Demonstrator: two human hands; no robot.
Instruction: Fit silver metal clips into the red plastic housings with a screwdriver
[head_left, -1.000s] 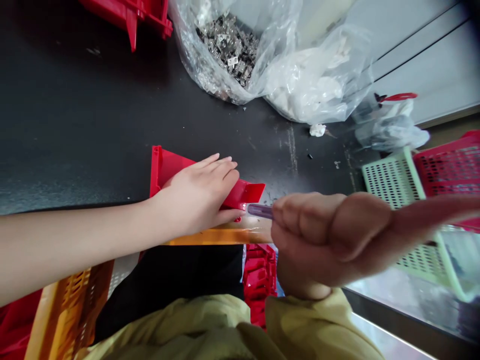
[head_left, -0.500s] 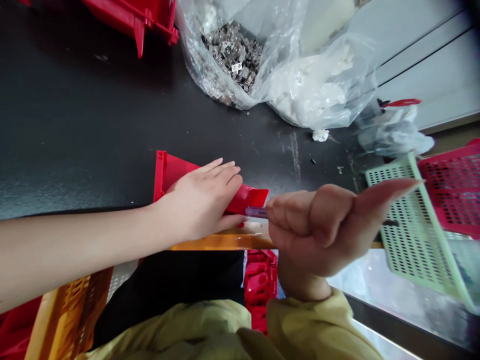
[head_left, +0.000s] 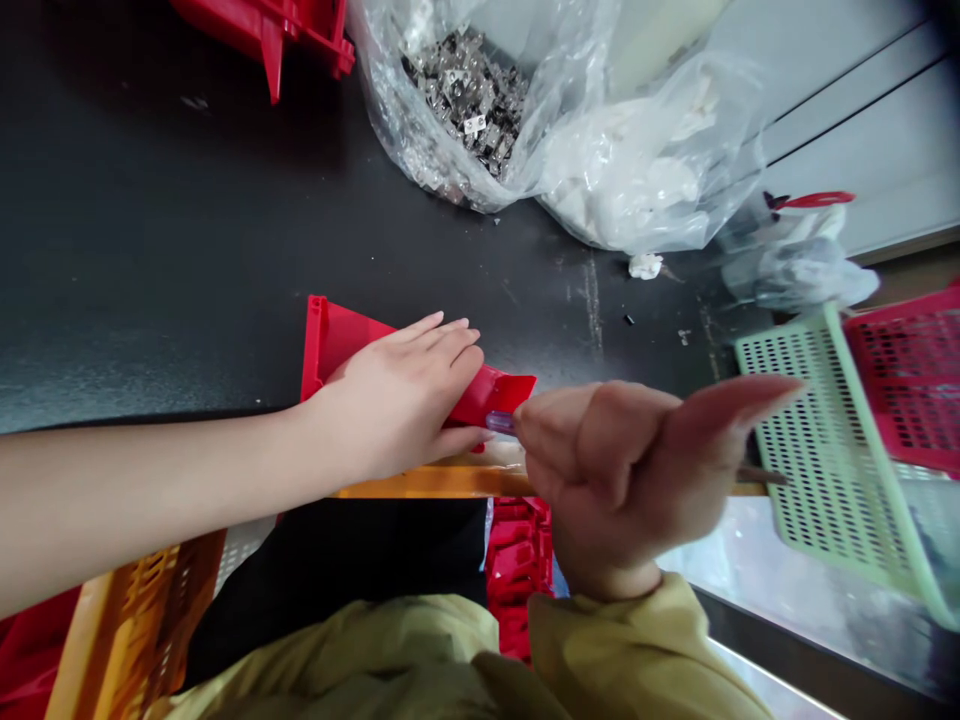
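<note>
A red plastic part (head_left: 341,335) lies at the near edge of the dark table. My left hand (head_left: 401,390) holds it down from above, fingers laid together across it and the thumb along its near side. My right hand (head_left: 615,440) is closed in a fist, thumb sticking out to the right. Inside the fist is what looks like a screwdriver (head_left: 501,422): its clear purple handle end shows at the left, and a thin dark shaft comes out at the right. That handle end is right by the part's right end; contact cannot be made out.
A clear bag of small metal pieces (head_left: 480,105) stands at the back, beside a bag of white pieces (head_left: 622,180). Another red plastic piece (head_left: 277,35) is at top left. A pale green basket (head_left: 817,430) and a red basket (head_left: 911,370) are at right.
My right hand has moved a little left with the screwdriver, bringing its handle end closer to the red part. My left hand stays on the part; the view has shifted slightly.
</note>
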